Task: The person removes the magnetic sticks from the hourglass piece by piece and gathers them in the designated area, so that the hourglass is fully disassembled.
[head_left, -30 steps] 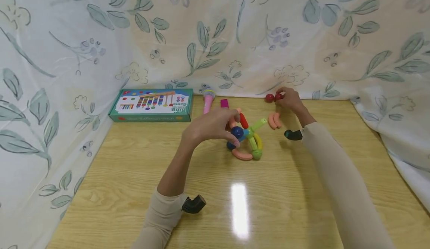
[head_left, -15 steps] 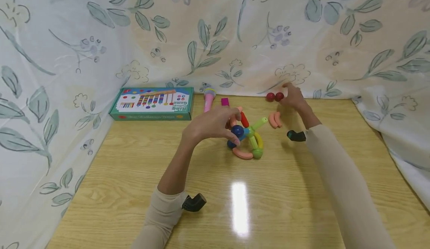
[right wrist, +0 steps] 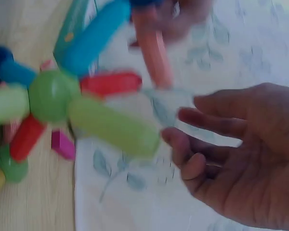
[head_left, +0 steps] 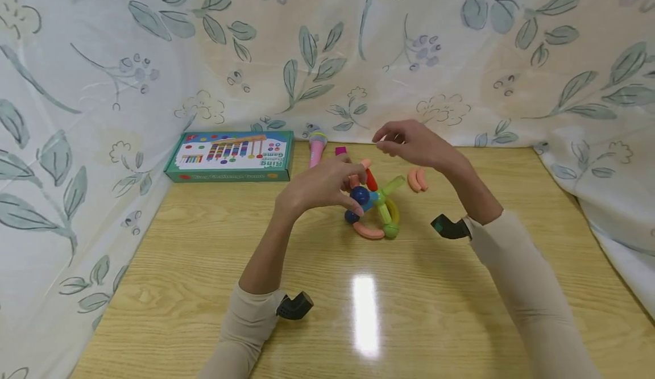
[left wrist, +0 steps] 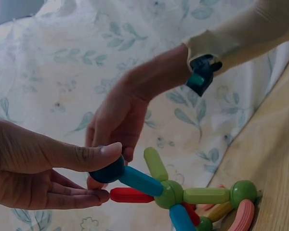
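Note:
My left hand (head_left: 322, 183) pinches a dark blue ball (left wrist: 107, 171) between thumb and fingers. It belongs to a magnetic stick-and-ball toy structure with blue, red, yellow, salmon and light green sticks joined at a green ball (right wrist: 54, 96). Part of the structure reaches down to the table. My right hand (head_left: 417, 143) hovers above and beyond the structure, fingers loosely bent with nothing between them. In the right wrist view its fingertips lie close to the end of a light green stick (right wrist: 113, 127). The red balls at the back are hidden behind this hand.
Two curved salmon sticks (head_left: 417, 180) lie on the wooden table (head_left: 204, 242), right of the structure. A pink toy microphone (head_left: 317, 147) and a magenta block (head_left: 340, 150) are behind it. A green game box (head_left: 230, 157) lies at back left, before the floral cloth (head_left: 327, 44).
My right hand has left the pair of red balls at the back and moved left and up toward the structure. The left hand keeps its grip, almost unmoved.

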A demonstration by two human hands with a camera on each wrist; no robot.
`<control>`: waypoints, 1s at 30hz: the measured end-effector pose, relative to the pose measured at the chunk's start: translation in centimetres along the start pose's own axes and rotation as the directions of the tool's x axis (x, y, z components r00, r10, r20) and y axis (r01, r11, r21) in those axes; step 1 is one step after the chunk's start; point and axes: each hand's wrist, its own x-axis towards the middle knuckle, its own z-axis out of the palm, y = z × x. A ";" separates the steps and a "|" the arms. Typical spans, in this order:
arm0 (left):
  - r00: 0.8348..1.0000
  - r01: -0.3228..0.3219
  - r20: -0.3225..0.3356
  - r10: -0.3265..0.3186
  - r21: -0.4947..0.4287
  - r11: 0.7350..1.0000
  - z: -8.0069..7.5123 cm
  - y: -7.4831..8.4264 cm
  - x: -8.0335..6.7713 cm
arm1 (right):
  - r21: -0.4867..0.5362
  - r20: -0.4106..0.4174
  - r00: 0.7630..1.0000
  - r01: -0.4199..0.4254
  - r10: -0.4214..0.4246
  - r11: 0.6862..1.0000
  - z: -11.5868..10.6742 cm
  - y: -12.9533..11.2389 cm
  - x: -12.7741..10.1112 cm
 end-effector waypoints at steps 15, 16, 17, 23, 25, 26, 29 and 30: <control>0.998 -0.065 0.022 0.065 -0.033 0.997 -0.2 0.0 0.4 | 0.082 0.071 0.996 0.043 -0.049 0.996 2.2 -1.9 -0.4; 0.998 -0.061 0.017 0.062 -0.037 0.997 -0.2 -0.1 0.4 | 0.093 0.046 0.998 0.036 -0.040 0.995 2.2 -1.9 -0.5; 0.998 -0.057 0.010 0.057 -0.048 0.997 -0.1 -0.1 0.5 | 0.106 0.024 0.999 0.031 -0.034 0.994 2.2 -1.9 -0.5; 0.998 -0.062 -0.026 0.060 -0.078 0.995 -0.1 -0.4 0.7 | 0.146 -0.078 0.997 0.004 0.007 0.989 2.6 -1.6 -0.5; 0.998 -0.059 -0.021 0.058 -0.091 0.994 -0.1 -0.4 0.8 | 0.163 -0.128 0.991 -0.024 0.045 0.986 2.6 -1.5 -0.5; 0.998 -0.055 -0.015 0.054 -0.098 0.994 -0.1 -0.4 0.8 | 0.181 -0.158 0.985 -0.037 0.066 0.983 2.6 -1.4 -0.5; 0.999 -0.028 -0.035 0.025 -0.106 0.994 0.1 -0.5 1.0 | 0.225 -0.261 0.958 -0.062 0.121 0.972 2.3 -1.1 -0.8; 0.999 -0.024 -0.051 0.018 -0.106 0.994 0.1 -0.5 1.1 | 0.229 -0.296 0.946 -0.064 0.132 0.971 2.1 -1.0 -1.0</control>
